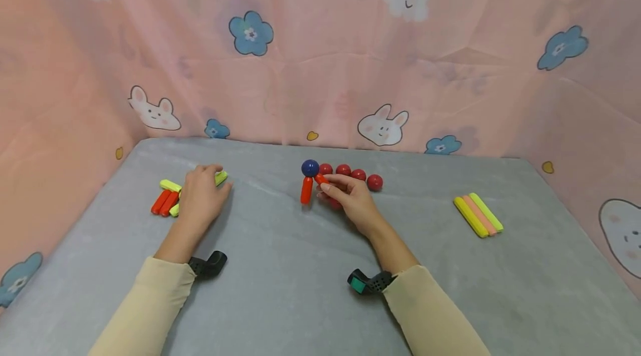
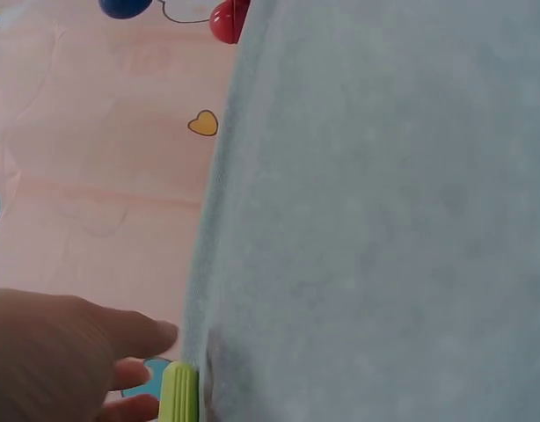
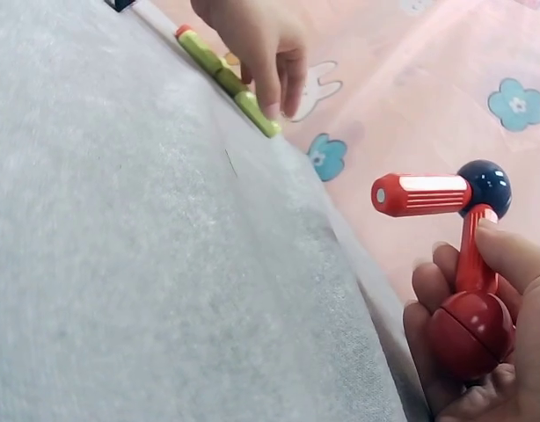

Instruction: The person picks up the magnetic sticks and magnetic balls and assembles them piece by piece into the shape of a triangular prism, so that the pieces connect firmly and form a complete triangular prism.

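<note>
My right hand [image 1: 355, 206] pinches a red magnetic stick [image 3: 474, 255] between thumb and fingers. A dark blue ball [image 1: 310, 168] tops that stick, and a second red stick [image 1: 306, 191] juts from the same ball. At the held stick's other end, a red ball [image 3: 470, 338] rests against the curled fingers. Over at the left, my left hand [image 1: 202, 192] hovers low over yellow-green sticks [image 3: 252, 112], its loosely bent fingertips right at one stick's end. The hand hides part of that group in the head view.
Several red balls [image 1: 343, 170] lie in a row behind the right hand. Two red sticks [image 1: 165, 203] lie left of the left hand. On the right, a yellow stick [image 1: 471, 217], a pink stick [image 1: 482, 214] and a yellow-green stick [image 1: 486, 212] lie side by side on the grey cloth.
</note>
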`<state>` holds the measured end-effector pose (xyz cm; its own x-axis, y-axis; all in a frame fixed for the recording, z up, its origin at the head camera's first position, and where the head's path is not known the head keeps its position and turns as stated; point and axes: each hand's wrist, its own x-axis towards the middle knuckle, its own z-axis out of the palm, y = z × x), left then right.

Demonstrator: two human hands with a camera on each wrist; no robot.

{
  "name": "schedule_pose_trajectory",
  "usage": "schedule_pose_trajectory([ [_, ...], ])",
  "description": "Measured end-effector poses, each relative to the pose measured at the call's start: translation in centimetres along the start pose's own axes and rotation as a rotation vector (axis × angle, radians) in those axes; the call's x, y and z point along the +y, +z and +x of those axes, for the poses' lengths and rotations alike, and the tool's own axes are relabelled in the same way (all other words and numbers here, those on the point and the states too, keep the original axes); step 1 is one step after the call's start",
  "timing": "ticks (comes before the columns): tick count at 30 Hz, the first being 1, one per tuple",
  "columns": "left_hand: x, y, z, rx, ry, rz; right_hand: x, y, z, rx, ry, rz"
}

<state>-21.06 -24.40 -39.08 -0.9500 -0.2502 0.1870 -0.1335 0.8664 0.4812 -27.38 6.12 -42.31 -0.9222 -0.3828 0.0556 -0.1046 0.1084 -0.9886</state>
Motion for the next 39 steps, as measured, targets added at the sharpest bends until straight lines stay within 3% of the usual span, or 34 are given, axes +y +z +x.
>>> schedule_pose_trajectory([
  [5,-0.4,0.1,0.1,-0.013,0.033,0.057,-0.1,-0.1,0.0,0.038,0.017,0.073],
  [10,0.9,0.3,0.2,-0.046,0.064,0.003,0.0,-0.1,0.0,0.088,0.043,0.222],
  [13,3.1,0.5,0.6,-0.137,0.106,-0.046,-0.1,0.0,0.1,0.117,0.068,0.356],
  [17,7.6,1.2,2.2,-0.303,0.174,-0.047,-0.3,0.0,0.1,0.167,0.066,0.48],
  [20,10.7,2.7,3.8,-0.38,0.241,-0.063,-0.4,-0.3,0.2,0.199,0.055,0.53],
  [22,11.7,4.1,4.7,-0.417,0.288,-0.108,-0.3,-0.5,0.2,0.214,0.063,0.552],
  [25,12.1,6.0,5.6,-0.47,0.321,-0.222,-0.2,-0.5,0.3,0.214,0.087,0.564],
  [29,11.9,8.0,6.1,-0.488,0.319,-0.342,-0.1,-0.4,0.2,0.208,0.086,0.57],
  [35,11.4,9.9,6.0,-0.432,0.369,-0.323,-0.1,-0.6,0.2,0.209,0.085,0.55],
  [39,11.4,10.0,5.8,-0.417,0.336,-0.373,-0.1,-0.8,0.2,0.21,0.078,0.579],
])
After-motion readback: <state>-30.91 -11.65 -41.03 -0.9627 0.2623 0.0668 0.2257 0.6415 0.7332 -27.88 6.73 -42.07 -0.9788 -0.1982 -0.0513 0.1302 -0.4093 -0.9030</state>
